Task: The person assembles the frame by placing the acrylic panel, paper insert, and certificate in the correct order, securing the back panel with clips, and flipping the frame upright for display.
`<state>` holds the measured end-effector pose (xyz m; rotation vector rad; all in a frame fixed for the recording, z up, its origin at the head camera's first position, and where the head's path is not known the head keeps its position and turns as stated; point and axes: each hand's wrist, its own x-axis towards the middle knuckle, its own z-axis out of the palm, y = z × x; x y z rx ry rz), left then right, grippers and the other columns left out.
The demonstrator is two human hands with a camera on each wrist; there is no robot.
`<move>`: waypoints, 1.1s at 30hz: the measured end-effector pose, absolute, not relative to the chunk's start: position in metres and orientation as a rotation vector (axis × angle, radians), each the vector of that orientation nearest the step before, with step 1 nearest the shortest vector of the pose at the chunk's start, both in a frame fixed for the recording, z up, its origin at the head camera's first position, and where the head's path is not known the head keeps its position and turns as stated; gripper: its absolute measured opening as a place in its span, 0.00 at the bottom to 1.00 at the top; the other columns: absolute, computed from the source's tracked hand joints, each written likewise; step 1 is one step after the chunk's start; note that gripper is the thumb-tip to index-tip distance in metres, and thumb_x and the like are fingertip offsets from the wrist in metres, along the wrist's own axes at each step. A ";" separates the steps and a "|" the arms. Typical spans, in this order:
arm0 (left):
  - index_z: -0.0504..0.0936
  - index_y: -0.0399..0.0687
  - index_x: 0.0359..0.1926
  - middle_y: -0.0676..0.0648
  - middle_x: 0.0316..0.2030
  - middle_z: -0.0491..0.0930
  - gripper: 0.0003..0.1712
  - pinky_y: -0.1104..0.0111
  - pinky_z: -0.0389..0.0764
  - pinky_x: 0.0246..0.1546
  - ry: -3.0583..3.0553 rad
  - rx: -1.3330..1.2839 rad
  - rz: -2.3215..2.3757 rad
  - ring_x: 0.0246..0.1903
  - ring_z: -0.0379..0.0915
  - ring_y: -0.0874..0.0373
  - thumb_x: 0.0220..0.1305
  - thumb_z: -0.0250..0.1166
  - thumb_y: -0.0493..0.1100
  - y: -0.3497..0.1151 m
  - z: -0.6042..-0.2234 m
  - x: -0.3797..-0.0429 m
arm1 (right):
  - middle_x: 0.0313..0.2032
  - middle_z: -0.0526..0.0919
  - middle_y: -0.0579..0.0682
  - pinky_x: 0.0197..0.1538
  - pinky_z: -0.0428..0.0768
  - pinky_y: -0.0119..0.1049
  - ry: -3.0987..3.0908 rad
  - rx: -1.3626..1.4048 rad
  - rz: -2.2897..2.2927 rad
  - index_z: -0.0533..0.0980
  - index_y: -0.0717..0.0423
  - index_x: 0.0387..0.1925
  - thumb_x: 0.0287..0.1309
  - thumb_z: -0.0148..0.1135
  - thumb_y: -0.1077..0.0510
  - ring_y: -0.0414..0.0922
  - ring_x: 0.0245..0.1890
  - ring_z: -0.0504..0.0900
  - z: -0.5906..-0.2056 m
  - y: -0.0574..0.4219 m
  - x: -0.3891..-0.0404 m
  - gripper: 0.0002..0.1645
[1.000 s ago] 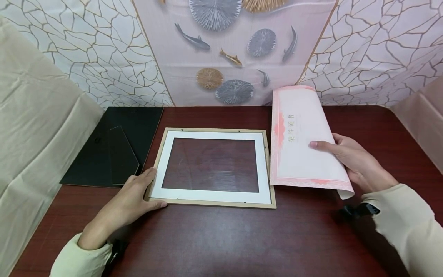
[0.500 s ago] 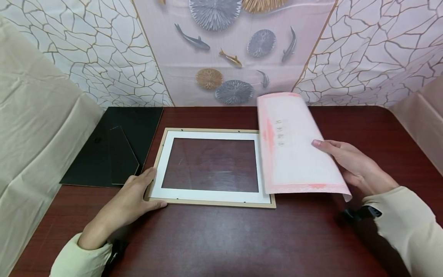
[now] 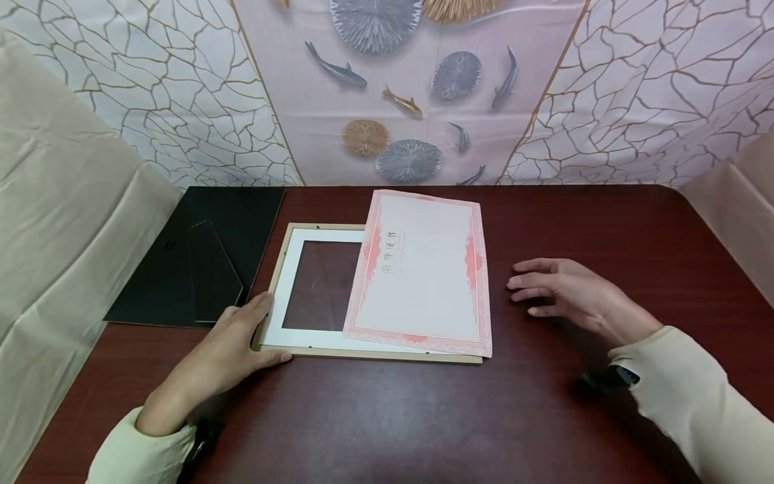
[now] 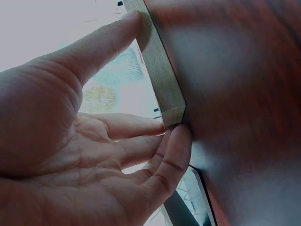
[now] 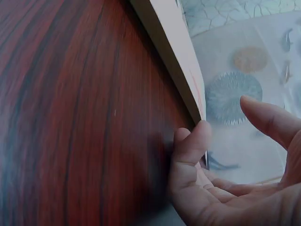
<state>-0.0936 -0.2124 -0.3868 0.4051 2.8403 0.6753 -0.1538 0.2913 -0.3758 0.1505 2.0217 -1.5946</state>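
Note:
A wooden picture frame with a white mat and a clear pane lies flat on the table. My left hand holds its near left corner, thumb along the front edge and fingers along the left side. In the left wrist view, the thumb and fingers of the left hand meet the frame's corner. A pink-bordered certificate sheet lies slightly tilted over the frame's right half, overhanging its back and right edges. Apart from the sheet, to its right, my right hand is relaxed and holds nothing.
A black frame backing board with a fold-out stand lies at the left of the dark red wooden table. Patterned cloth hangs behind, and cream cloth covers the left side.
The certificate has moved left and now lies over the frame's right half. My right hand has let go of it and stands apart. The left hand and frame have stayed put.

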 end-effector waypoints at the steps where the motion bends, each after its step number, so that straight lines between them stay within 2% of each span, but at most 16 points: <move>1: 0.61 0.31 0.78 0.27 0.75 0.64 0.55 0.40 0.75 0.62 2.840 0.406 0.676 0.65 0.66 0.30 0.61 0.78 0.54 -0.212 -0.387 -0.094 | 0.43 0.88 0.34 0.46 0.86 0.37 2.016 0.148 -1.598 0.53 0.69 0.76 0.77 0.58 0.54 0.35 0.46 0.87 -0.376 0.288 -0.154 0.39; 9: 0.62 0.32 0.77 0.27 0.74 0.65 0.55 0.41 0.76 0.61 2.853 0.422 0.671 0.63 0.67 0.31 0.60 0.78 0.54 -0.212 -0.387 -0.094 | 0.41 0.88 0.38 0.49 0.87 0.38 2.008 0.164 -1.639 0.55 0.69 0.75 0.74 0.61 0.56 0.37 0.44 0.87 -0.376 0.263 -0.161 0.40; 15: 0.61 0.31 0.78 0.27 0.75 0.64 0.55 0.40 0.75 0.62 2.844 0.409 0.673 0.64 0.66 0.31 0.60 0.78 0.54 -0.212 -0.387 -0.094 | 0.36 0.86 0.36 0.41 0.84 0.33 2.116 0.228 -1.575 0.60 0.67 0.73 0.71 0.64 0.55 0.35 0.38 0.86 -0.377 0.249 -0.172 0.38; 19: 0.61 0.32 0.78 0.27 0.75 0.64 0.56 0.40 0.75 0.62 2.842 0.407 0.673 0.64 0.66 0.31 0.61 0.78 0.55 -0.212 -0.387 -0.094 | 0.31 0.84 0.35 0.36 0.80 0.32 2.160 0.262 -1.555 0.65 0.65 0.70 0.69 0.66 0.55 0.34 0.34 0.83 -0.377 0.244 -0.178 0.35; 28: 0.61 0.32 0.78 0.28 0.75 0.64 0.56 0.40 0.75 0.62 2.841 0.403 0.677 0.64 0.66 0.32 0.60 0.78 0.55 -0.213 -0.387 -0.094 | 0.28 0.79 0.37 0.37 0.78 0.34 2.200 0.240 -1.620 0.68 0.62 0.60 0.65 0.64 0.61 0.36 0.33 0.77 -0.375 0.230 -0.181 0.26; 33: 0.62 0.31 0.78 0.28 0.75 0.64 0.56 0.40 0.75 0.62 2.842 0.405 0.675 0.64 0.66 0.32 0.60 0.78 0.55 -0.213 -0.387 -0.094 | 0.31 0.78 0.38 0.39 0.81 0.34 2.249 0.162 -1.696 0.64 0.63 0.66 0.67 0.61 0.66 0.35 0.33 0.79 -0.366 0.228 -0.176 0.29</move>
